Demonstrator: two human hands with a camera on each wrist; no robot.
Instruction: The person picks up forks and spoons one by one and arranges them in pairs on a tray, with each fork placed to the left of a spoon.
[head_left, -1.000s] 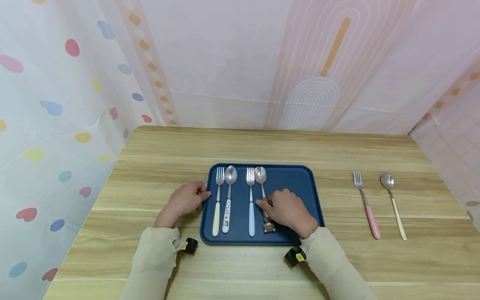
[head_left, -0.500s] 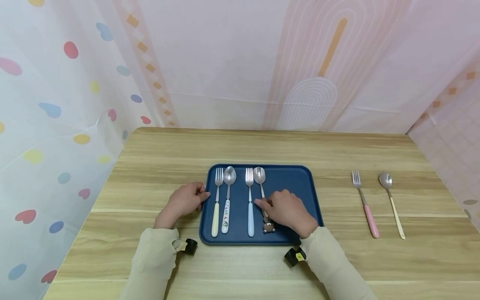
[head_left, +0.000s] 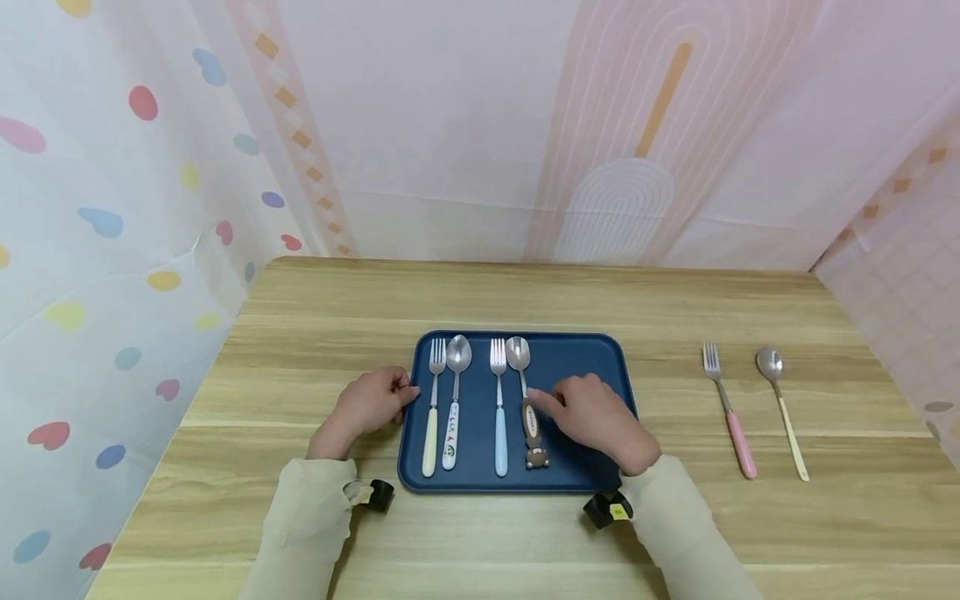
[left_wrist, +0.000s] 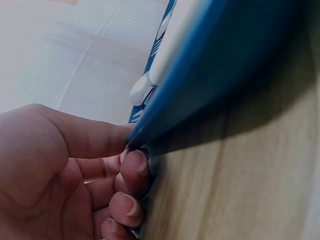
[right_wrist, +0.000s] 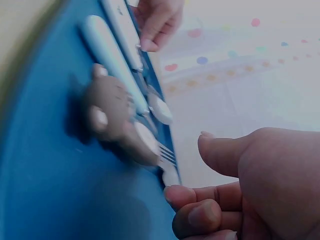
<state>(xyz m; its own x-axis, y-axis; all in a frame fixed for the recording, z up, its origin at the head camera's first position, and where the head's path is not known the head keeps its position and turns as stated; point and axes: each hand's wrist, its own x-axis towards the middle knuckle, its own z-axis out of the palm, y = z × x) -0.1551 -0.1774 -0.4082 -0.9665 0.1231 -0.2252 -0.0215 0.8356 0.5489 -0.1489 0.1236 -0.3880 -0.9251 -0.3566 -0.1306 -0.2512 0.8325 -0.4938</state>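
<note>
Though head view is hiding grip, left wrist view showing left hand (head_left: 371, 402) pinching tray (head_left: 573, 354) edge. Right hand (head_left: 597, 418) hovering, thumb, forefinger apart, by bear-handled spoon (head_left: 530, 425) in tray; table (head_left: 667, 367) lying open toward pink fork (head_left: 738, 436).

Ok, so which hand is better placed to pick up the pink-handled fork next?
Probably the right hand: it is nearer the pink-handled fork, and the right wrist view shows its fingers gripping nothing. The left hand is farther off, pinching the edge of the tray.
</note>
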